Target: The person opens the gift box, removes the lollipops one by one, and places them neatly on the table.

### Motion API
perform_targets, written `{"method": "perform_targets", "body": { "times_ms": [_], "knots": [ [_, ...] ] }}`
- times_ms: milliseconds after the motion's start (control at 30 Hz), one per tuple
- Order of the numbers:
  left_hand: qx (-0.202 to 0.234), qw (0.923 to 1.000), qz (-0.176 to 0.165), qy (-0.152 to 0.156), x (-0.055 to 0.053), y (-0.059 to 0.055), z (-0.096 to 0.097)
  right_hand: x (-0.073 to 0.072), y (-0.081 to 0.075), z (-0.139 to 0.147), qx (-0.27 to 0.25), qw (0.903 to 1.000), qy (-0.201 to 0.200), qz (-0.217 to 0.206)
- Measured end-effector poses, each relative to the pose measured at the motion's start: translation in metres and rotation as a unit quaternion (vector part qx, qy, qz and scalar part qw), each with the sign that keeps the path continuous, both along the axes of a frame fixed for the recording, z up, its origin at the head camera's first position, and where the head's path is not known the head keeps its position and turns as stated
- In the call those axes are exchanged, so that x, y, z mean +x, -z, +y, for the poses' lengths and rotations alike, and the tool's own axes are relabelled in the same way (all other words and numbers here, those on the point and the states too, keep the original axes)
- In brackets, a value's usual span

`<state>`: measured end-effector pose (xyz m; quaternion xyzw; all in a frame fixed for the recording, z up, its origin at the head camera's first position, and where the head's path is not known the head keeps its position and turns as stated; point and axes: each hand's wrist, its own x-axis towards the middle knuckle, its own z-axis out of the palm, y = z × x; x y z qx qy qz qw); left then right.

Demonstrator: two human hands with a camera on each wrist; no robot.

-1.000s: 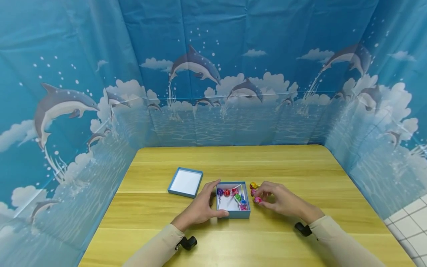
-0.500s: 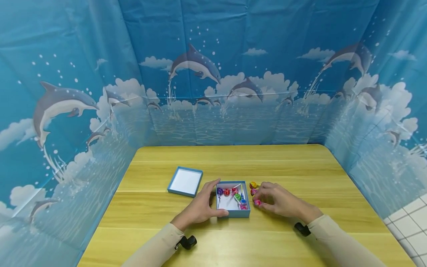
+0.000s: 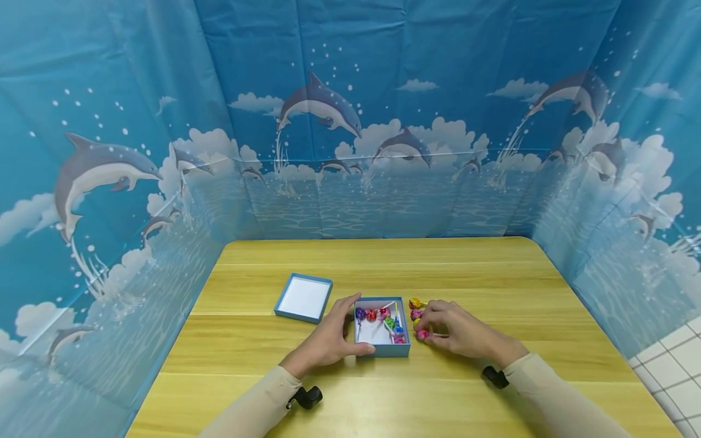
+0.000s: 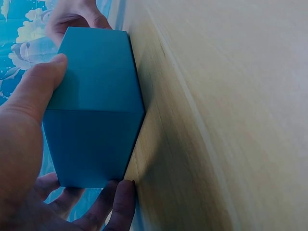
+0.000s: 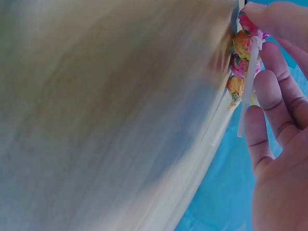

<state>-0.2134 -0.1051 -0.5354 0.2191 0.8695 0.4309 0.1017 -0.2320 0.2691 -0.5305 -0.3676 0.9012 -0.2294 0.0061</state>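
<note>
My left hand (image 3: 328, 340) grips the blue open-topped box (image 3: 391, 351), thumb at the near side and fingers at the left and far sides. Inside lie several wrapped lollipops, among them a purple lollipop (image 3: 360, 314) and a green lollipop (image 3: 389, 323). Just right of the box, my right hand (image 3: 465, 331) pinches a pink lollipop (image 3: 422, 335) between thumb and fingers. Its white stick (image 5: 248, 91) hangs beside the fingers in the right wrist view. Beyond it, more lollipops stand in a row: a yellow one partly hidden, a pink lollipop (image 3: 417, 314) and a yellow-orange lollipop (image 3: 416, 302).
The box's blue lid (image 3: 303, 297) lies with its white inside up, left of and behind the box. All of this rests on a yellow wooden table (image 3: 465, 267). A dolphin-print curtain (image 3: 361, 201) surrounds the table at the back and sides.
My right thumb and fingers have closed on the pink lollipop, which has shifted slightly toward me; a yellow one now shows behind it. The left hand and box stay put.
</note>
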Motion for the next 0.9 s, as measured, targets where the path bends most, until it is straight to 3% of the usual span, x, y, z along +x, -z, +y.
{"method": "perform_targets", "body": {
  "times_ms": [900],
  "knots": [
    [0.004, 1.0000, -0.003, 0.001, -0.0004, 0.0005, -0.0002, 0.0028, 0.0023, 0.0027, -0.007, 0.9999, -0.001, 0.007]
  ]
}}
